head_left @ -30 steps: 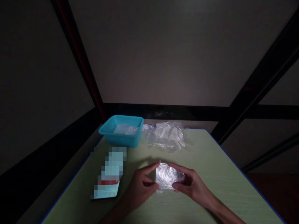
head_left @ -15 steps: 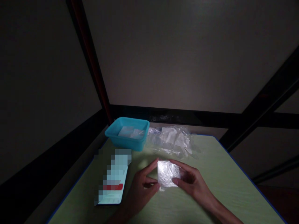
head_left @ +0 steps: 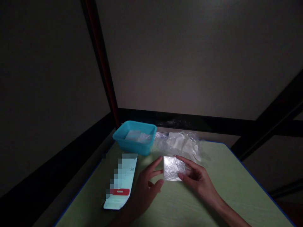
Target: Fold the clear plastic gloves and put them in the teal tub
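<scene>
A square, shiny packet in clear plastic film (head_left: 172, 168) is held over the table. My right hand (head_left: 197, 179) grips it from the right, thumb on the near face and fingers along the top edge and behind. My left hand (head_left: 148, 186) is beside the packet's left edge, its thumb and fingers spread apart. Its fingertips come very close to that edge; whether they touch it I cannot tell. What lies inside the film is hard to make out.
A turquoise plastic basket (head_left: 132, 146) with flat clear packets inside stands at the back left. Crumpled clear plastic bags (head_left: 182, 143) lie beside it. A lit phone (head_left: 119, 200) rests left of my hands on the green table (head_left: 227, 176), which has a blue edge. Walls stand behind.
My left thumb and fingers have spread and come away from the packet's lower left corner. My right hand still holds the packet, now slightly higher. The whole view has shifted a little.
</scene>
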The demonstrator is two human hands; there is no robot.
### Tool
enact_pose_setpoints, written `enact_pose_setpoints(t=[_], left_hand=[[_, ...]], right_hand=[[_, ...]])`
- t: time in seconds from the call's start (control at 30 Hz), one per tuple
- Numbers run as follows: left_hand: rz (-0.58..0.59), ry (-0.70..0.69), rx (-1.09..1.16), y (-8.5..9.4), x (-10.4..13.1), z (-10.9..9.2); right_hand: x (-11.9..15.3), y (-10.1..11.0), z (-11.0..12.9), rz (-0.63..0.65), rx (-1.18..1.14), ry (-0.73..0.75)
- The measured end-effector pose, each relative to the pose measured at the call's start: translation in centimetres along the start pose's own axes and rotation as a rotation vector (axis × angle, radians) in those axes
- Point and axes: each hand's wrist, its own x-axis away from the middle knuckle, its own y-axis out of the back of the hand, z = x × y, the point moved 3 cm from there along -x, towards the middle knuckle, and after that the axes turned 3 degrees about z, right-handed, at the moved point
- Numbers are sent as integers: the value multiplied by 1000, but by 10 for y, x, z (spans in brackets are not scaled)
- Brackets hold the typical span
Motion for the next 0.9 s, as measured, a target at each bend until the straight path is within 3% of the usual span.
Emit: enact_pose_setpoints(t=[0.17, 0.23, 0.4, 0.6, 0.9], left_hand=[[-229, -416, -589, 31, -15, -9], [-262, -498, -792, 37, -21, -8], [-258, -513, -1024, 36, -32, 2], [-295, -513, -1080, 30, -28, 10], [-310, -545, -1135, 26, -16, 10]], right_hand=[[-13, 4, 9, -12, 74, 16], [-20, 5, 13, -22, 93, 32], [-35, 5, 20, -25, 139, 79], [-56, 7, 29, -28, 197, 148], [-99, -2, 66, 54, 203, 330]])
